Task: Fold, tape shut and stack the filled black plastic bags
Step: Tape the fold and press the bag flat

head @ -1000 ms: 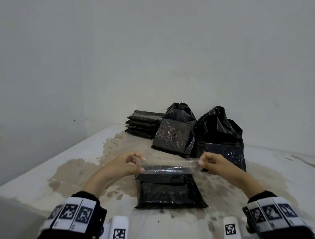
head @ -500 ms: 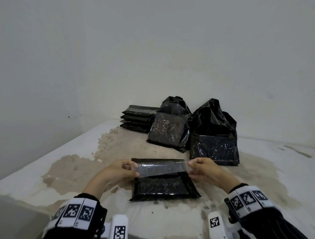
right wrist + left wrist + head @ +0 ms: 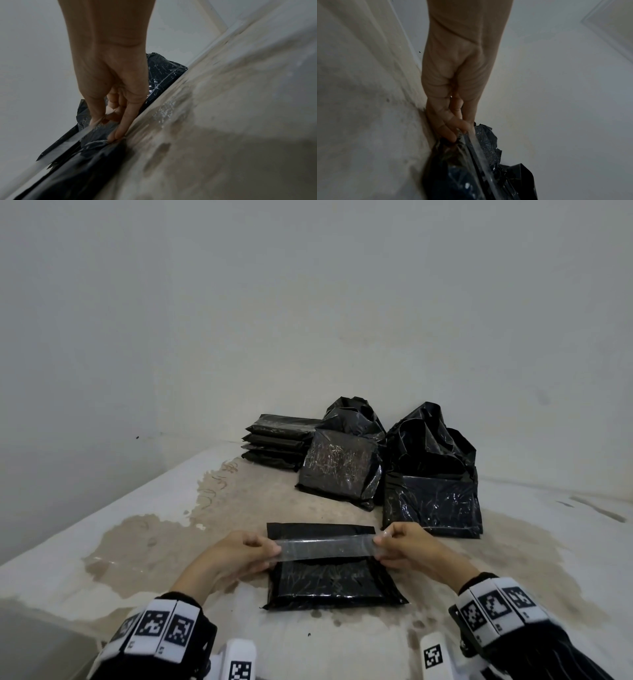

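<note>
A flat filled black bag (image 3: pixel 329 580) lies on the table in front of me, its top flap (image 3: pixel 318 529) folded toward me. Across it I stretch a strip of clear tape (image 3: pixel 327 546) just above the flap's edge. My left hand (image 3: pixel 239 553) pinches the tape's left end, and my right hand (image 3: pixel 404 546) pinches the right end. The left wrist view shows my fingers (image 3: pixel 453 129) on the tape (image 3: pixel 481 152) at the bag's corner. In the right wrist view, my fingertips (image 3: pixel 118 132) reach down to the bag (image 3: pixel 89 162) while the tape (image 3: pixel 72 139) runs off to the lower left.
Behind stand two unfolded, filled black bags (image 3: pixel 342 463) (image 3: pixel 433 477), and a stack of taped flat bags (image 3: pixel 277 443) sits against the wall. The white table (image 3: pixel 144 542) is stained brown, and its left edge drops off near my left wrist.
Both hands have lowered the stretched tape toward me, down over the bag's folded flap. The head view has tilted, so the bags sit lower in the picture.
</note>
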